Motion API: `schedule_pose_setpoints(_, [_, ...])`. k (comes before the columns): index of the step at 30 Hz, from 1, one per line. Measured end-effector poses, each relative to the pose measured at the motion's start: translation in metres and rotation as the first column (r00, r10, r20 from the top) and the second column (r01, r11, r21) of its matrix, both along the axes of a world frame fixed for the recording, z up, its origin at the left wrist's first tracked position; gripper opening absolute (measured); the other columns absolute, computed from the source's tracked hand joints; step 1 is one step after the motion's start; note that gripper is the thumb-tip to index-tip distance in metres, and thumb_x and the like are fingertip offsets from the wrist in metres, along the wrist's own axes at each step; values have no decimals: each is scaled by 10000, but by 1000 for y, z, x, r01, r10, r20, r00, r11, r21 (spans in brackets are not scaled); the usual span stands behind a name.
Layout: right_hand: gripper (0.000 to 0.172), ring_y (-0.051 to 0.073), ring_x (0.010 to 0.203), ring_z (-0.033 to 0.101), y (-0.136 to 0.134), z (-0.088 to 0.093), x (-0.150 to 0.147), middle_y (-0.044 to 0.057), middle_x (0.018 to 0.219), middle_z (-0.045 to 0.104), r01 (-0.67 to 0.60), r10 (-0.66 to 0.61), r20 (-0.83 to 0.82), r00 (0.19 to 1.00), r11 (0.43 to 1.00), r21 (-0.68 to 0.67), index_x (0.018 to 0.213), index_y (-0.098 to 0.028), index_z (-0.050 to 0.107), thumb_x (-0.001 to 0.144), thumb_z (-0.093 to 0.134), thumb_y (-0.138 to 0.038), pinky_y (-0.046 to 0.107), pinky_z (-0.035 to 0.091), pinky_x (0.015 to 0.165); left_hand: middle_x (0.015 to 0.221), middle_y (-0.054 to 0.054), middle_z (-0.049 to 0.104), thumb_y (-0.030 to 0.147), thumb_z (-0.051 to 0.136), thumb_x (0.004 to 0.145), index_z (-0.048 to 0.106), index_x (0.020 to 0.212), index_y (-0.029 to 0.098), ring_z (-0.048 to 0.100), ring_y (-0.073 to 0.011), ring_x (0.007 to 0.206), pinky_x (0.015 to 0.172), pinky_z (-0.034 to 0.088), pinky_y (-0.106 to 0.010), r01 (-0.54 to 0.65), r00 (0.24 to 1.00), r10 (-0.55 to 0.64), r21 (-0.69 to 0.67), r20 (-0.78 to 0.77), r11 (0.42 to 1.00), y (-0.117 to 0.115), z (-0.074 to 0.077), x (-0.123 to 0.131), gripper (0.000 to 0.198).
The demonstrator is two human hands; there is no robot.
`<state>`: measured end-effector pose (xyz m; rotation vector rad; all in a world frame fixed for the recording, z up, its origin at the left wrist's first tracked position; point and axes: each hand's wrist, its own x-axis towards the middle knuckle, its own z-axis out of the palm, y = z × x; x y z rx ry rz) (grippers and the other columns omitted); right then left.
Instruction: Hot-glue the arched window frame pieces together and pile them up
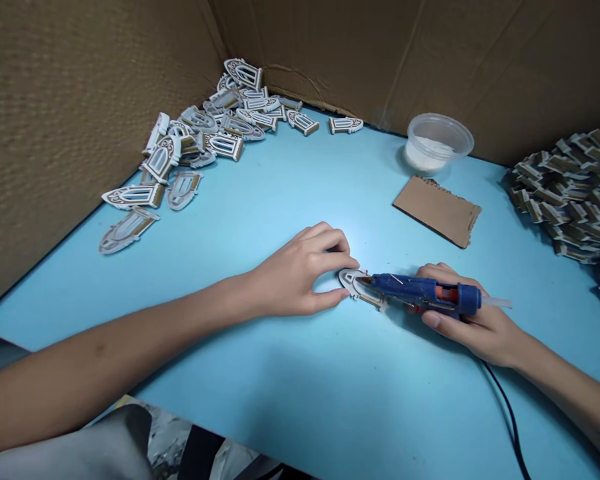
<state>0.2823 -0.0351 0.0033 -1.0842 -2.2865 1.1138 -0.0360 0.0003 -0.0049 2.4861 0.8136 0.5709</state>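
Note:
On the light-blue tabletop lies a small arched window-shaped piece [347, 279], white and grey, its plain side up. My left hand [310, 270] pinches its edges between thumb and fingers, steadying it on the surface. Wrapped around a blue hot glue gun [410, 288] is my right hand [467, 313], coming in from the right. The nozzle points left and sits over the piece; whether it touches cannot be made out. A clear glue stick [497, 303] sticks out of the gun's back end, and a black cord [505, 400] trails toward the front edge.
A heap of similar arched pieces [223, 143] lies at the back left. Stacked pieces [565, 193] fill the right side. A clear plastic tub [440, 137] with white contents and a cardboard scrap [437, 208] are at the back right. Cardboard walls [330, 53] enclose the table.

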Motion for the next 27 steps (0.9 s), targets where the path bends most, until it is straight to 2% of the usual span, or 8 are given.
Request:
schedule_pose_setpoints(3, [167,222,817,512,1,-1,0,38,884,574,-31,31,11,999,1000,0,975,-222,574,1044,577,-374,388,398,746,1143,-109,635,334,671,943,728,1212,193,549,-234,1078,978,474,-382,1,1000,-1,-2,0,1000,0,0,0,309])
schedule_pose_setpoints(13, [168,259,939,586,-2,-7,4,65,982,611,39,-41,35,999,998,50,974,-224,606,1040,581,-376,387,457,764,1128,-109,642,344,676,958,741,1205,183,567,-228,1059,973,482,-387,28,999,-28,15,21,999,1,-2,0,302])
schedule_pose_setpoints(20, [115,282,987,616,-3,-10,6,65,1051,647,35,-41,51,998,992,123,1047,-246,599,1030,590,-360,383,460,757,1120,-113,656,355,658,976,740,1202,184,565,-225,1052,973,479,-387,38,999,-38,18,32,999,1,-2,0,295])
schedule_pose_setpoints(27, [116,287,1003,621,-2,-9,6,72,1080,651,25,-32,56,998,993,119,1056,-245,602,1036,581,-358,387,462,756,1122,-115,653,352,657,980,746,1199,180,569,-225,1053,965,482,-386,42,998,-42,17,45,999,1,-3,0,292])
